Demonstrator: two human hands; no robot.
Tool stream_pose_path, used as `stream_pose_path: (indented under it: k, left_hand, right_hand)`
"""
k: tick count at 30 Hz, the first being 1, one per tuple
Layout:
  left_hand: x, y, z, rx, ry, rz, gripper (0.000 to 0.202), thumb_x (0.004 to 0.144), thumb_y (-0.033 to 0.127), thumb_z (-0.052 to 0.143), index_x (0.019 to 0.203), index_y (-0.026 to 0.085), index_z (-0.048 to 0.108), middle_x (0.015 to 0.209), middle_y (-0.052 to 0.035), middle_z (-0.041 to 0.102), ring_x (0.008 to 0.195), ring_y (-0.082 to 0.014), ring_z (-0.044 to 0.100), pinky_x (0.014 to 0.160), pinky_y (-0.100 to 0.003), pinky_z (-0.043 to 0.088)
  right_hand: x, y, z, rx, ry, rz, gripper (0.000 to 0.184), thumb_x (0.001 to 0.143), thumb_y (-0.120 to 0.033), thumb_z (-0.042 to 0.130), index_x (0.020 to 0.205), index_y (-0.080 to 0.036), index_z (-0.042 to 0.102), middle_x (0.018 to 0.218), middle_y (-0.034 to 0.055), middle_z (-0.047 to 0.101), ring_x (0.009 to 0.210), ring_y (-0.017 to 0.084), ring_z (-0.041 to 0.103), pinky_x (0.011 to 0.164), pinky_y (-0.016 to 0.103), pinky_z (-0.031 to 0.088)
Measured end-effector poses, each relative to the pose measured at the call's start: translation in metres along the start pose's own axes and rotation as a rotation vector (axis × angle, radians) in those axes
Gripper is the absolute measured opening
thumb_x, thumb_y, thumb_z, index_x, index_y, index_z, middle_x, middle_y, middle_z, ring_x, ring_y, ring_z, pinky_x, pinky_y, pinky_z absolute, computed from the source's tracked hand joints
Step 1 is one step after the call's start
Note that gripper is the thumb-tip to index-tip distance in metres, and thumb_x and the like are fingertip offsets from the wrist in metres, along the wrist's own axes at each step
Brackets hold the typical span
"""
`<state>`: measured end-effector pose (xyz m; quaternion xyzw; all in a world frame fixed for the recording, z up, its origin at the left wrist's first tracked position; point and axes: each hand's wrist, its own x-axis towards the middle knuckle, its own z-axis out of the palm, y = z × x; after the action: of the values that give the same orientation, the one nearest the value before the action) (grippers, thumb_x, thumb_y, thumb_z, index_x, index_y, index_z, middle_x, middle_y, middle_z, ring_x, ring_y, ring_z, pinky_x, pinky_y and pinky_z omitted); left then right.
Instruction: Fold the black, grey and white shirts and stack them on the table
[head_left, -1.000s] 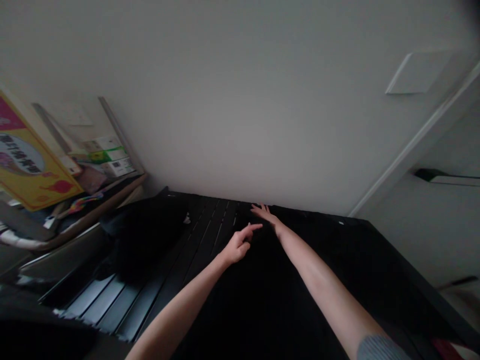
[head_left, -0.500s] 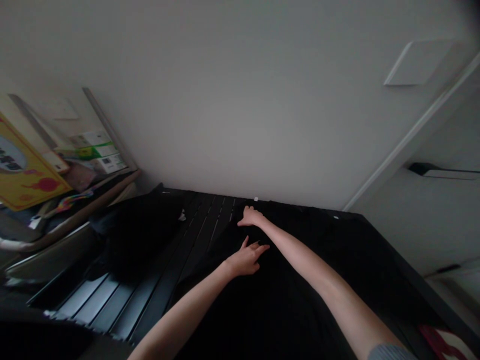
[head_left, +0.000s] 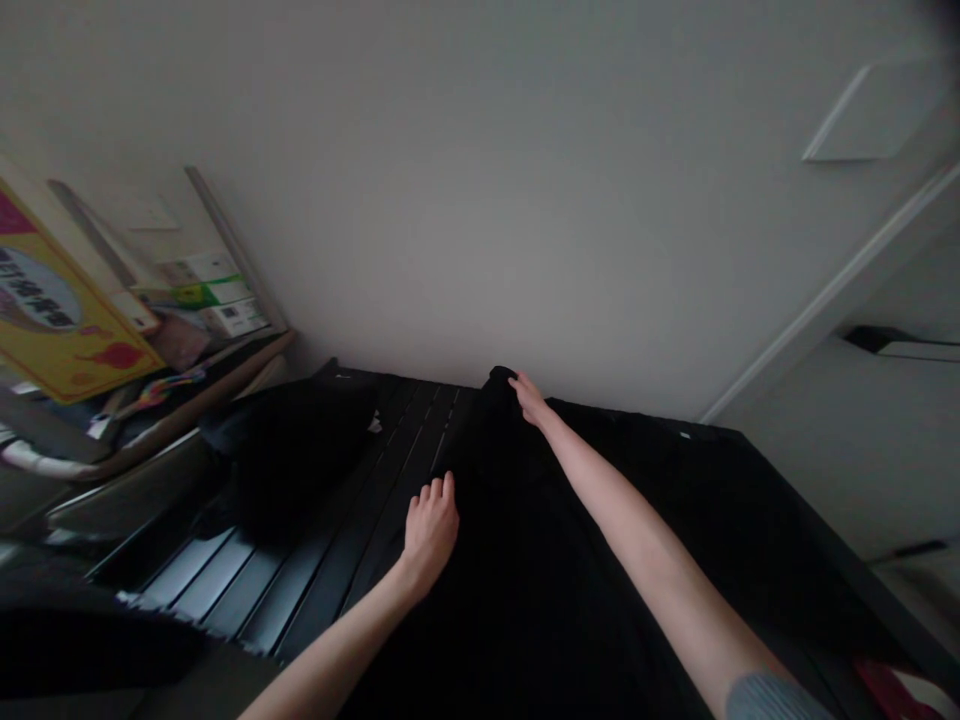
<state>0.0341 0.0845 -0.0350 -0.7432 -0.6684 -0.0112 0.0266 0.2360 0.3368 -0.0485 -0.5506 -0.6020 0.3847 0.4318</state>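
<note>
A black garment [head_left: 540,560] lies spread over a dark slatted table [head_left: 247,600] in front of a grey wall. My right hand [head_left: 527,397] is stretched to the far end of the garment, fingers closed on a raised fold of the cloth near the wall. My left hand [head_left: 430,527] lies flat, fingers together and extended, on the garment's left edge beside the slats. A second dark heap of cloth [head_left: 289,455] sits on the table to the left.
At the left a wooden shelf edge [head_left: 195,405] carries a yellow and pink box [head_left: 52,310], small white and green boxes [head_left: 214,300] and clutter. A white door frame [head_left: 825,300] with a dark handle [head_left: 874,340] stands at the right.
My right hand has gripped the garment's far end and lifted it a little. My left hand has moved back and left and now lies flat on the garment's edge.
</note>
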Motion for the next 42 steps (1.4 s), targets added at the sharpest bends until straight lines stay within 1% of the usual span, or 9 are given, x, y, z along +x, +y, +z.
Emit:
stream_pose_path:
  k: [4, 9, 13, 17, 20, 26, 33, 36, 42]
  left_hand:
    - [-0.011, -0.015, -0.009, 0.042, -0.057, -0.059, 0.030, 0.087, 0.019, 0.049, 0.116, 0.014, 0.058, 0.111, -0.0122, 0.058, 0.103, -0.0252, 0.055, 0.083, -0.035, 0.044]
    - [-0.035, -0.028, -0.018, 0.066, -0.121, -0.119, 0.024, 0.089, 0.020, 0.048, 0.108, 0.014, 0.059, 0.110, -0.0118, 0.058, 0.103, -0.0246, 0.055, 0.081, -0.034, 0.043]
    - [-0.056, -0.038, -0.025, 0.101, -0.141, -0.149, 0.025, 0.089, 0.013, 0.042, 0.108, 0.014, 0.058, 0.110, -0.0116, 0.059, 0.103, -0.0242, 0.056, 0.081, -0.034, 0.044]
    - [-0.069, -0.045, -0.030, 0.114, -0.174, -0.185, 0.024, 0.089, 0.013, 0.042, 0.107, 0.013, 0.058, 0.108, -0.0116, 0.059, 0.102, -0.0247, 0.058, 0.080, -0.034, 0.046]
    - [-0.077, -0.046, -0.034, 0.113, -0.181, -0.203, 0.023, 0.087, 0.014, 0.047, 0.109, 0.013, 0.056, 0.110, -0.0112, 0.060, 0.103, -0.0241, 0.059, 0.080, -0.033, 0.048]
    - [-0.106, -0.035, -0.047, 0.084, -0.206, -0.172, 0.021, 0.088, 0.013, 0.047, 0.108, 0.013, 0.055, 0.108, -0.0107, 0.061, 0.098, -0.0232, 0.064, 0.079, -0.033, 0.049]
    - [-0.126, -0.012, -0.057, -0.055, -0.308, -0.083, 0.023, 0.093, 0.026, 0.046, 0.114, 0.017, 0.051, 0.101, -0.0093, 0.066, 0.086, -0.0246, 0.070, 0.064, -0.030, 0.049]
    - [-0.129, -0.005, -0.064, -0.069, -0.285, -0.058, 0.024, 0.096, 0.030, 0.041, 0.115, 0.019, 0.050, 0.099, -0.0089, 0.067, 0.084, -0.0254, 0.070, 0.062, -0.030, 0.048]
    - [-0.141, 0.013, -0.072, -0.120, -0.235, -0.056, 0.023, 0.096, 0.028, 0.037, 0.113, 0.019, 0.049, 0.098, -0.0074, 0.067, 0.082, -0.0237, 0.070, 0.062, -0.029, 0.047]
  right_hand:
    - [-0.012, 0.010, 0.010, -0.190, -0.052, 0.081, 0.059, 0.085, -0.040, 0.054, 0.138, -0.018, 0.039, 0.134, 0.0132, 0.054, 0.122, 0.020, 0.052, 0.099, 0.034, 0.043]
    - [-0.042, 0.021, 0.011, -0.471, -0.080, 0.253, 0.062, 0.072, -0.041, 0.070, 0.123, -0.009, 0.055, 0.130, 0.0247, 0.054, 0.123, 0.034, 0.050, 0.100, 0.044, 0.041]
    - [-0.065, 0.026, 0.006, -0.606, -0.073, 0.348, 0.047, 0.067, -0.030, 0.073, 0.107, -0.010, 0.064, 0.122, 0.0254, 0.058, 0.123, 0.041, 0.048, 0.095, 0.052, 0.042]
    - [-0.069, 0.021, -0.003, -0.594, -0.042, 0.322, 0.030, 0.079, -0.027, 0.060, 0.105, -0.013, 0.064, 0.108, 0.0195, 0.066, 0.108, 0.033, 0.060, 0.085, 0.040, 0.048]
    - [-0.060, 0.011, -0.012, -0.563, 0.054, 0.264, 0.030, 0.090, -0.028, 0.046, 0.113, -0.015, 0.059, 0.113, 0.0159, 0.065, 0.109, 0.028, 0.060, 0.088, 0.035, 0.047]
    - [-0.047, 0.007, -0.028, -0.513, 0.204, 0.254, 0.033, 0.094, -0.030, 0.038, 0.120, -0.014, 0.053, 0.118, 0.0179, 0.061, 0.112, 0.028, 0.057, 0.092, 0.039, 0.044]
    - [-0.084, 0.037, -0.033, -0.427, 0.067, 0.347, 0.040, 0.061, -0.026, 0.076, 0.097, -0.014, 0.064, 0.091, 0.0097, 0.068, 0.086, 0.027, 0.065, 0.074, 0.036, 0.051]
    - [-0.098, 0.040, -0.038, -0.390, 0.146, 0.342, 0.037, 0.064, -0.024, 0.071, 0.099, -0.015, 0.063, 0.095, 0.0102, 0.067, 0.089, 0.027, 0.064, 0.076, 0.036, 0.051]
    - [-0.093, 0.019, -0.063, -0.297, 0.371, 0.194, 0.046, 0.083, -0.026, 0.046, 0.127, -0.014, 0.043, 0.123, 0.0147, 0.058, 0.110, 0.020, 0.057, 0.091, 0.029, 0.044]
